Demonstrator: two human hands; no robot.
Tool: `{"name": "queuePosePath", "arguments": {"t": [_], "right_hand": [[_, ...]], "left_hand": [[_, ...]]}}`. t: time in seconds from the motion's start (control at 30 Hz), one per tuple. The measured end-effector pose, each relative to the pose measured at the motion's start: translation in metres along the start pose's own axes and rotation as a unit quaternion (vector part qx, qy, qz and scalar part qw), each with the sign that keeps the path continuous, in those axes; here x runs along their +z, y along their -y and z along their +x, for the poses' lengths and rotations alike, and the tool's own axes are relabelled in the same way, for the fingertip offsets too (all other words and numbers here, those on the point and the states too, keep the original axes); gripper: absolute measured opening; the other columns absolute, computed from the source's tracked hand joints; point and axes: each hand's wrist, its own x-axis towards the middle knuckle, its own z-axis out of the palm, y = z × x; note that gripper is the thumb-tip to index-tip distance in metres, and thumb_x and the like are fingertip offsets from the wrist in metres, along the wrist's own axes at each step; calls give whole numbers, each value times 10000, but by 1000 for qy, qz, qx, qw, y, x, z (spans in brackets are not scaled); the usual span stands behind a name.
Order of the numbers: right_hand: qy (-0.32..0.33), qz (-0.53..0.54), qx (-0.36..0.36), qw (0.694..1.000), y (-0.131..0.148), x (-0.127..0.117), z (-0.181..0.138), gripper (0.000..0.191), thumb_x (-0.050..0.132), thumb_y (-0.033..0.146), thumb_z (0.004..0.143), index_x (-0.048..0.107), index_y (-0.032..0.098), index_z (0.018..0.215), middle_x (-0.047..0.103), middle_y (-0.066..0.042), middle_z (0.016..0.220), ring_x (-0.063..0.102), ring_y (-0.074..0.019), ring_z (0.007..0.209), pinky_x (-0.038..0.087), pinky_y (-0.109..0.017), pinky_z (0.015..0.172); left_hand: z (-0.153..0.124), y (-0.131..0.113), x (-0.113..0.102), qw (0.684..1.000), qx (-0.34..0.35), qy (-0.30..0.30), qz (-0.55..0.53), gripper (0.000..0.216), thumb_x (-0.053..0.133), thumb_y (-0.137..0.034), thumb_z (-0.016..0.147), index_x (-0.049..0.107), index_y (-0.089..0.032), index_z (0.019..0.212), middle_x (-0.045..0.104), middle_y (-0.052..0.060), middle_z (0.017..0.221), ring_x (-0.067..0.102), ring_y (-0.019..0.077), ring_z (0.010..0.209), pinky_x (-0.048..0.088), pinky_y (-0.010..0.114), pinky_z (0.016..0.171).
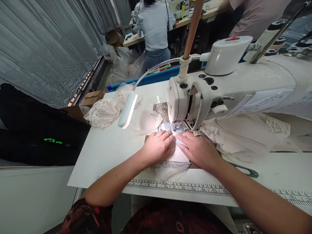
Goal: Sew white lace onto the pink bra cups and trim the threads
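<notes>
Under the needle area of a white sewing machine (179,104) lies a pale lace-trimmed fabric piece (179,156), its lace end spread toward me. My left hand (159,144) rests on its left side, fingers stretched flat and pointing at the presser foot (174,127). From the right, my right hand (198,148) has its thumb and forefinger closed about a narrow lace strip on the fabric; its other fingers are partly hidden by the machine head. Left of the foot sits a pale moulded cup (148,122). The fabric under both palms is hidden.
A lamp (128,109) on a bendy neck hangs over the table left of the machine. Lace cups (104,112) lie at the back left, more pale fabric (243,130) at right. Dark-handled scissors (246,170) are by my right forearm. Two people work behind.
</notes>
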Motion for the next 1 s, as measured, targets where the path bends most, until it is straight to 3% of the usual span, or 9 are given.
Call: {"name": "queuePosePath", "arguments": {"t": [0.2, 0.43, 0.73, 0.87, 1.0], "right_hand": [[-6, -16, 12, 1000, 1, 0, 1, 273, 453, 248, 893, 684, 172, 1017, 667, -59, 769, 496, -173, 605, 282, -297, 584], [-3, -14, 24, 1000, 1, 2, 3, 284, 443, 259, 904, 683, 175, 1031, 677, -78, 839, 525, -176, 641, 286, -289, 575], [-24, 60, 59, 996, -5, 2, 0, 356, 362, 241, 921, 681, 191, 1071, 700, -94, 904, 622, -207, 766, 446, -302, 663], [-28, 65, 62, 996, -7, 1, -1, 369, 353, 225, 905, 694, 210, 1047, 702, -92, 903, 626, -205, 760, 467, -309, 675], [-17, 60, 56, 996, -5, -4, 1, 355, 359, 200, 890, 705, 211, 967, 693, -82, 861, 608, -192, 717, 442, -291, 636]], "left_hand": [[2, 13, 3, 999, 21, 5, -29, 476, 499, -371, 887, 533, -80, 1262, 525, 181, 1348, 510, 299, 1203, 473, 450, 961], [9, 28, 7, 997, 66, 2, -36, 510, 492, -389, 888, 516, -72, 1287, 525, 180, 1349, 492, 300, 1233, 462, 455, 982], [6, 26, -22, 995, 89, 31, 30, 342, 457, -186, 886, 579, -102, 1195, 555, 164, 1311, 468, 309, 1240, 408, 477, 973], [5, 20, -17, 992, 121, 24, -18, 394, 516, -287, 872, 549, -106, 1220, 587, 173, 1218, 479, 300, 1200, 359, 482, 1015], [5, 23, -4, 992, 116, -7, -53, 423, 467, -399, 894, 581, -100, 1171, 609, 161, 1085, 538, 271, 1030, 353, 485, 1006]]}}
